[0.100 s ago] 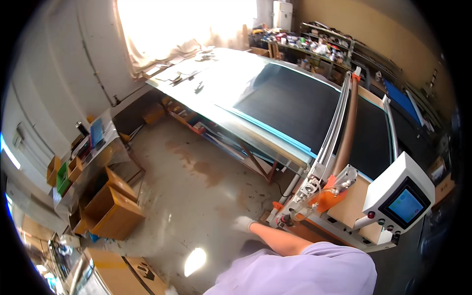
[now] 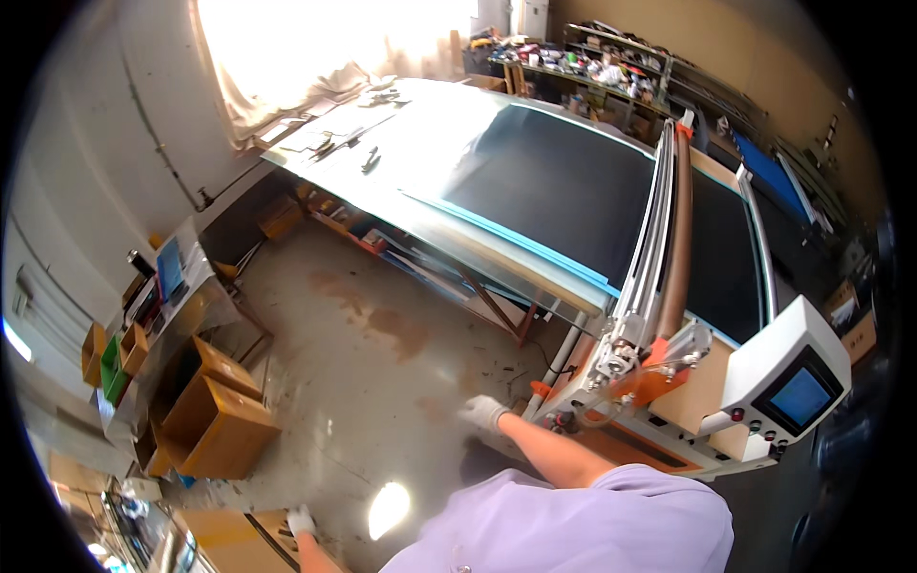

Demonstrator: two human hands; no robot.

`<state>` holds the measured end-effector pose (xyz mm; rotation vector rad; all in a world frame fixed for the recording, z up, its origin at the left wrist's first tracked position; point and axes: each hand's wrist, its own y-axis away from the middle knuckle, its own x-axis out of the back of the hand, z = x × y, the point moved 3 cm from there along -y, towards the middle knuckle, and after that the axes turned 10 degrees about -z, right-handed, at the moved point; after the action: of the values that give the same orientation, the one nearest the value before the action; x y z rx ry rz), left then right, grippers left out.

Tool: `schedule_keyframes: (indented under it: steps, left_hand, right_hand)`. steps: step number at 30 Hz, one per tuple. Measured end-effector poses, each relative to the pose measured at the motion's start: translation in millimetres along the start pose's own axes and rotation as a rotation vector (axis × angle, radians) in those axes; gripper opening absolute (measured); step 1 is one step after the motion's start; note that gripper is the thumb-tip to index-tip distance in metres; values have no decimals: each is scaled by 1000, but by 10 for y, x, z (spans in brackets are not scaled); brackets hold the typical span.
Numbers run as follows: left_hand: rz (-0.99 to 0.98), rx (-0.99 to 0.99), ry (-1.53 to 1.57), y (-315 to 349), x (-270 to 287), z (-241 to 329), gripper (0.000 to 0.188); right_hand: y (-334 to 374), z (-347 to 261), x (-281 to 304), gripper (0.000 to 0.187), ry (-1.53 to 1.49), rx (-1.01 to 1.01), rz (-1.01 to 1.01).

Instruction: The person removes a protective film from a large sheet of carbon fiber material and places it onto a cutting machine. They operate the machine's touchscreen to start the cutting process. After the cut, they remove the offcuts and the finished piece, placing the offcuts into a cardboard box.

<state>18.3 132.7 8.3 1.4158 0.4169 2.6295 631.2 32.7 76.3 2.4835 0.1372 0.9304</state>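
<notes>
A cardboard box [image 2: 215, 537] sits at lower left, its far right edge by the gloved left hand [image 2: 302, 520]; I cannot tell if they touch, or if that hand is open. The gloved right hand [image 2: 485, 413], its grip also unclear, hangs near the machine [image 2: 621, 358]. Open floor [image 2: 373, 420] stretches from the brown drawers [image 2: 229, 430] to the long table's edge.

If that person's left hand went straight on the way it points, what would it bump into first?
Past a strip of floor, the left hand would probably meet the nearer open brown box first; depth is unclear, so it might pass above it.
</notes>
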Motion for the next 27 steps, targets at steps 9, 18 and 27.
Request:
schedule_keyframes:
  steps: [9,18,27]
  left_hand:
    - [-188,-429,55,-2594,213,3038,26]
    - [-348,36,269,-3757,-480,3413,29]
    - [205,-786,-97,-6516,-517,7194,37]
  right_hand:
    - [-1742,76,1574,42,-204,-110,457]
    - [-3426,-743,3210,44,-190,-79,362]
    - [-5706,-1892,4422,36,-136,142,424]
